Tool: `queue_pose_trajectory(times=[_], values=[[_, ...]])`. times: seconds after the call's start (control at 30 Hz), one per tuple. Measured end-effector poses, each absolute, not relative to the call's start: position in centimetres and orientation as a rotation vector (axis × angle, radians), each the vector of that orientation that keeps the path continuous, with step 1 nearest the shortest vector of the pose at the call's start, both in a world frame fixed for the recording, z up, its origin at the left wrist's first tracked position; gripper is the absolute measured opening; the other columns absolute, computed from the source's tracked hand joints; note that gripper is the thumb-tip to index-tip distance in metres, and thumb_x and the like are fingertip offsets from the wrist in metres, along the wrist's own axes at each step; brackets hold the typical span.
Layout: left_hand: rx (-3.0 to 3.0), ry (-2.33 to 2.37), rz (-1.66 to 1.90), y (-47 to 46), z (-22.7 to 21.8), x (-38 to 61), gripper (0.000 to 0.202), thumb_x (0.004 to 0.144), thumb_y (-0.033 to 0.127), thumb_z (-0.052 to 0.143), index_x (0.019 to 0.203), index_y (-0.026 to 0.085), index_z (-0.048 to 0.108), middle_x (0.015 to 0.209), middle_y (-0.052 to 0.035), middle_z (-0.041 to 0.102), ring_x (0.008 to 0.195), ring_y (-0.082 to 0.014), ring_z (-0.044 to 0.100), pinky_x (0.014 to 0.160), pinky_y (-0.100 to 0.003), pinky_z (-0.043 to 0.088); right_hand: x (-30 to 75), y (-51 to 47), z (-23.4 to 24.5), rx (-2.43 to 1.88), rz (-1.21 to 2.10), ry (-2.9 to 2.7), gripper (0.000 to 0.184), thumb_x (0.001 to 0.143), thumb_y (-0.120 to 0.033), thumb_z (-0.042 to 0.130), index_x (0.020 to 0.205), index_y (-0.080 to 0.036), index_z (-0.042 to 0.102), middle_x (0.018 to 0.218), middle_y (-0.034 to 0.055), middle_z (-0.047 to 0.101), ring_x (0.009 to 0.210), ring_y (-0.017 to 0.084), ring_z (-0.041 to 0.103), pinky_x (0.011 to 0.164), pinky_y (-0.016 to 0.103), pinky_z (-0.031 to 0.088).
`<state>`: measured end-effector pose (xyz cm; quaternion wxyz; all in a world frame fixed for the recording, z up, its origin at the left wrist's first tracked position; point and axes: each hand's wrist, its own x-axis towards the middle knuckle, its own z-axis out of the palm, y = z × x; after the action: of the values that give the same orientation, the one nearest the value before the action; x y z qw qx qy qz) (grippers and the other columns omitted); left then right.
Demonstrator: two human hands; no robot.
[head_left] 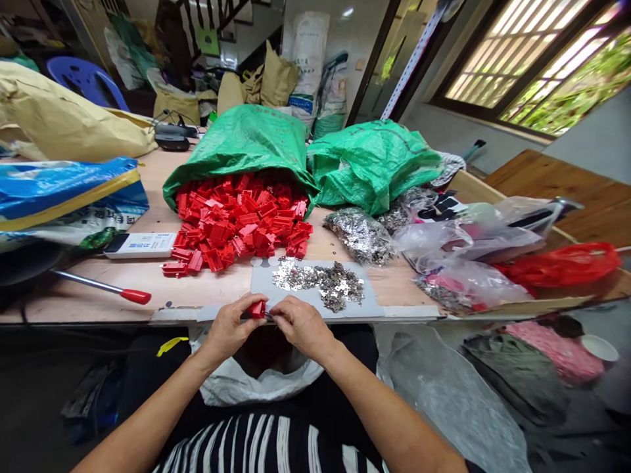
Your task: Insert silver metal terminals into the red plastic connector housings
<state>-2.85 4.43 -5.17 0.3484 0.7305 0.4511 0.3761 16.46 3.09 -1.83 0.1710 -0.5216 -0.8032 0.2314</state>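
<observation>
My left hand [231, 328] is closed round a small red plastic housing [257, 309] at the table's front edge. Against the housing's right end, my right hand [302, 326] pinches a small metal piece [269, 316], mostly covered by the fingers. Just beyond my hands, small silvery metal parts [340, 286] lie heaped on a grey mat [266, 279]. A large pile of similar red housings [236, 223] spills from a green woven sack [246, 138]. Below my hands, an open white sack [246, 387] sits in my lap.
A second green sack [374, 161] and a clear bag of metal parts [359, 235] stand to the right. Further right, a cardboard tray [547, 303] holds plastic bags. At left are a red-tipped lever [133, 296], a white box [148, 245] and a blue bag [64, 194].
</observation>
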Motion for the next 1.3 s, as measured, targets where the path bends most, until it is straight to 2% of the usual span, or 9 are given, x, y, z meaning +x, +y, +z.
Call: queue_pose_trajectory(times=[0.3,0.6,0.77,0.83,0.93,1.0,1.1,1.17,1.3], values=[[1.828,1.168,0.995,4.3,-6.1,-2.5,0.028,0.077,0.02,0.065,0.104,0.023,0.064,0.099,-0.0033,0.071,0.09,-0.0192,0.066,0.083,-0.031,0.052,15.3,2.5,-2.2,-1.587,0.615,-2.255,0.017,0.09,-0.017,0.053,0.1,-0.022,0.065,0.099,0.0035,0.064,0.09,0.016,0.061,0.079,0.024,0.044],[1.701,1.14,1.042,3.6,-5.7,-2.4,0.029,0.077,0.02,0.065,0.106,0.023,0.062,0.101,-0.0024,0.069,0.09,-0.0179,0.066,0.085,-0.031,0.049,16.6,2.1,-2.1,-1.389,0.753,-2.023,0.022,0.092,-0.018,0.049,0.11,-0.022,0.061,0.094,0.0031,0.058,0.085,0.014,0.056,0.078,0.025,0.043],[1.551,1.109,1.099,3.1,-5.1,-2.0,0.029,0.075,0.021,0.069,0.103,0.023,0.064,0.099,-0.0032,0.07,0.091,-0.0194,0.065,0.086,-0.03,0.048,17.0,1.3,-1.7,-1.336,0.744,-2.002,0.017,0.091,-0.016,0.047,0.104,-0.02,0.057,0.098,0.0045,0.059,0.086,0.016,0.055,0.079,0.028,0.042],[1.413,1.076,1.158,2.7,-4.4,-1.7,0.03,0.073,0.021,0.072,0.101,0.022,0.063,0.098,-0.003,0.069,0.091,-0.0186,0.064,0.085,-0.029,0.047,17.1,1.1,-1.6,-1.332,0.833,-1.983,0.019,0.093,-0.017,0.045,0.109,-0.021,0.055,0.089,0.0021,0.061,0.079,0.014,0.055,0.076,0.027,0.041],[1.009,0.956,1.256,2.0,-3.0,-1.4,0.033,0.072,0.022,0.075,0.101,0.023,0.06,0.096,-0.0001,0.068,0.087,-0.0156,0.066,0.083,-0.026,0.049,17.2,0.7,-1.2,-1.281,1.021,-1.961,0.032,0.097,-0.022,0.04,0.128,-0.023,0.045,0.066,-0.0052,0.058,0.063,0.012,0.054,0.07,0.024,0.041],[0.713,0.815,1.209,1.5,-2.1,-1.3,0.024,0.074,0.025,0.074,0.094,0.021,0.061,0.087,0.0004,0.069,0.086,-0.0164,0.068,0.086,-0.028,0.05,17.0,0.4,-0.7,-1.249,1.073,-1.984,0.041,0.097,-0.026,0.039,0.138,-0.026,0.037,0.061,-0.0072,0.055,0.058,0.011,0.052,0.068,0.023,0.041],[0.402,0.677,1.104,0.9,-1.3,-1.3,0.009,0.079,0.021,0.07,0.08,0.016,0.062,0.08,-0.0031,0.071,0.083,-0.0186,0.07,0.088,-0.032,0.052,16.4,0.1,0.1,-1.263,1.023,-2.058,0.044,0.097,-0.03,0.041,0.141,-0.028,0.037,0.062,-0.0062,0.057,0.058,0.011,0.053,0.065,0.022,0.04],[0.263,0.669,1.086,0.6,-1.1,-1.3,0.004,0.084,0.015,0.062,0.082,0.013,0.065,0.082,-0.0064,0.072,0.079,-0.0177,0.071,0.085,-0.032,0.055,16.0,-0.1,0.5,-1.276,0.963,-2.098,0.042,0.097,-0.032,0.042,0.138,-0.028,0.041,0.065,-0.0046,0.059,0.06,0.012,0.055,0.065,0.022,0.039],[0.113,0.68,1.064,0.2,-0.8,-1.0,0.02,0.092,0.012,0.047,0.087,0.008,0.067,0.086,-0.0112,0.074,0.077,-0.0183,0.071,0.079,-0.033,0.058,15.6,-0.3,0.8,-1.27,0.879,-2.127,0.036,0.097,-0.033,0.043,0.132,-0.027,0.049,0.078,-0.0014,0.066,0.067,0.013,0.06,0.067,0.022,0.041]])
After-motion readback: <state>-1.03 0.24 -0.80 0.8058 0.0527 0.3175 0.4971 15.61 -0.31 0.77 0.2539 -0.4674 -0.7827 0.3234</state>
